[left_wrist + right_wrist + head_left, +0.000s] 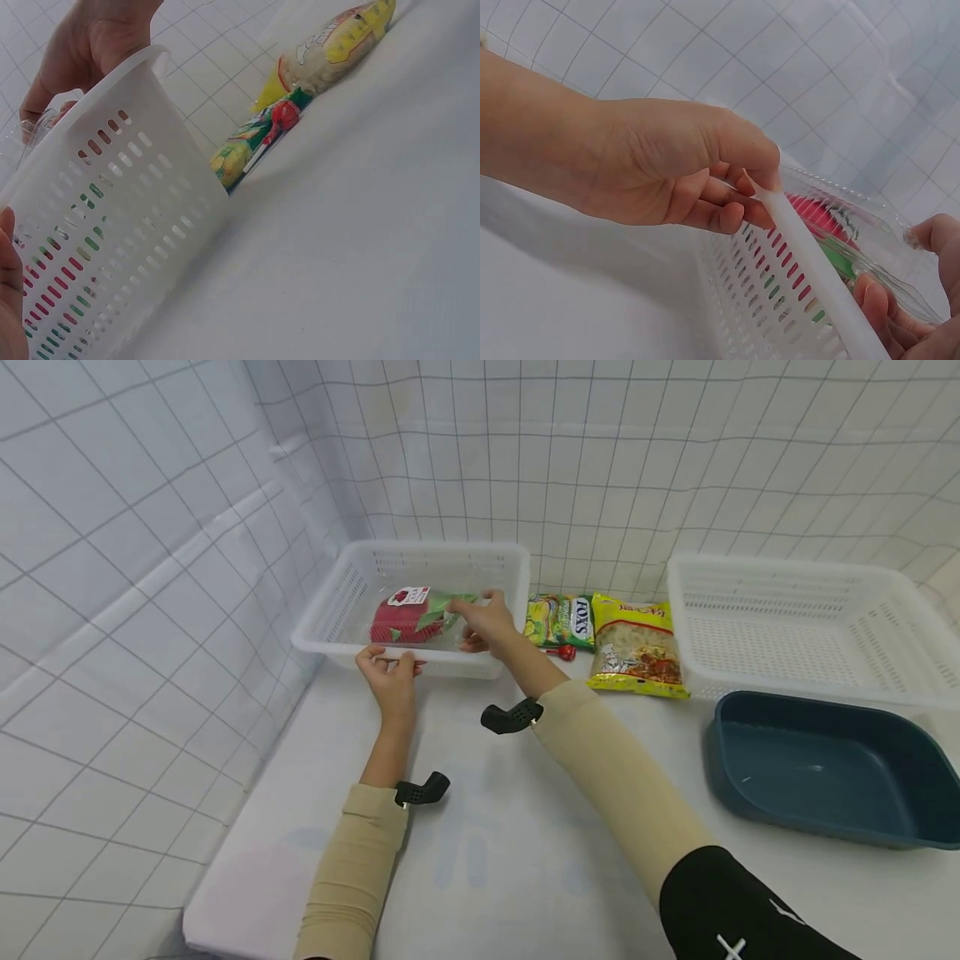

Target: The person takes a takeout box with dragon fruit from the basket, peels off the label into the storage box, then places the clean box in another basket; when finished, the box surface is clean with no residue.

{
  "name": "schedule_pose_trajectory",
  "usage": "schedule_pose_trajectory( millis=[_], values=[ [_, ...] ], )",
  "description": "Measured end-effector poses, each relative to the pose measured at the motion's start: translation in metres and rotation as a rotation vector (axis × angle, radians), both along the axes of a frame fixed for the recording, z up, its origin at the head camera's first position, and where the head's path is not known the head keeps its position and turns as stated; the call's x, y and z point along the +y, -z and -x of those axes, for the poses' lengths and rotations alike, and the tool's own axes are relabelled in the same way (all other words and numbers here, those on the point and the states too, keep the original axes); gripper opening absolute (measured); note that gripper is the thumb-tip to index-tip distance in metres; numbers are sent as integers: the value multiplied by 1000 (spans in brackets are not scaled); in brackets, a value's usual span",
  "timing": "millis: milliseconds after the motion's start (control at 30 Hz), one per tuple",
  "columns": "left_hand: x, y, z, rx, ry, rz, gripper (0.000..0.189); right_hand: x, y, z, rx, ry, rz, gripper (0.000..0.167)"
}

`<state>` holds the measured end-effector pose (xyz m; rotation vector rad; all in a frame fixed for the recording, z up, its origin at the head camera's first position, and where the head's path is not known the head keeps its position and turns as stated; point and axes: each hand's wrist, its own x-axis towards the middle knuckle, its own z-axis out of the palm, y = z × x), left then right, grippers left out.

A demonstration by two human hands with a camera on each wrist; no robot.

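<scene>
A clear plastic package (408,614) with red and green contents and a white label lies inside the white perforated basket (303,642) at the back left. My left hand (390,681) grips the basket's front rim; in the right wrist view its thumb and fingers (727,217) fold around that rim. Reaching over the same rim farther right, my right hand (487,625) pinches the package's clear edge, with thumb and fingers on either side of it in the right wrist view. From the left wrist view, red and green show through the basket's slots.
Right of the basket lie a green FOX'S candy bag (558,620), a red lollipop (564,652) and a yellow snack bag (637,647). Farther right stands a second white basket (787,568), with a dark blue tub (832,777) before it. A gridded cloth wall (600,460) rises behind.
</scene>
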<state>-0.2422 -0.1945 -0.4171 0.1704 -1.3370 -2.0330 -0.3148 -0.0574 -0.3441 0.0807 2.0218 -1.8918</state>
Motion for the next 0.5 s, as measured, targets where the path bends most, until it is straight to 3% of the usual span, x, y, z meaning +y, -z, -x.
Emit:
schedule_pose_trajectory(
  millis=[500],
  values=[
    [1, 0, -3, -13, 1, 1, 37, 2, 8, 1, 168, 27, -9, 75]
  ],
)
